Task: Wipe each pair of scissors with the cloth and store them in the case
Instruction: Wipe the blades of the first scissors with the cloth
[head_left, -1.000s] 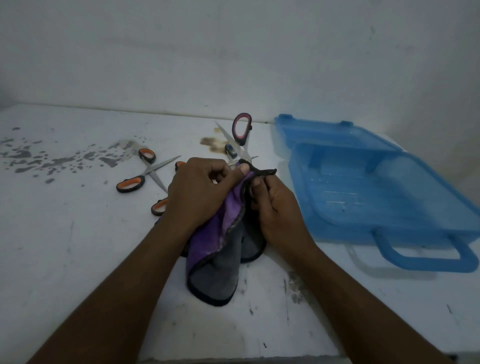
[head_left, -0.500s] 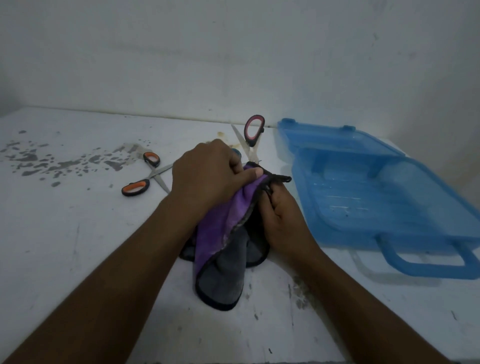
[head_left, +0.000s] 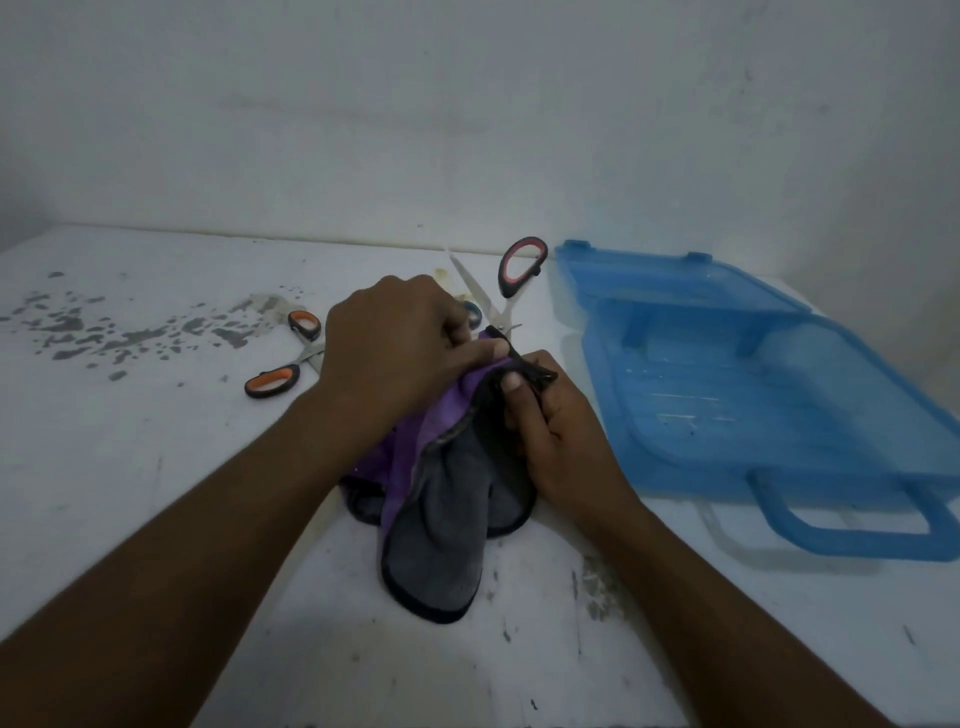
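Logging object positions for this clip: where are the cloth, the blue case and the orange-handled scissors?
cloth (head_left: 436, 540), head view, grey hanging fold.
blue case (head_left: 857, 543), head view, front carry handle.
orange-handled scissors (head_left: 272, 382), head view, nearer handle loop.

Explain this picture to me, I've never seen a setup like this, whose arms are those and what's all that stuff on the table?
No machine here: a person wears a camera on the head, so you look down along their own arms. The left hand and right hand both grip a purple and grey cloth, with something dark between them that I cannot identify. On the white table lie orange-handled scissors to the left, red-handled scissors behind the hands, and a blue plastic case to the right.
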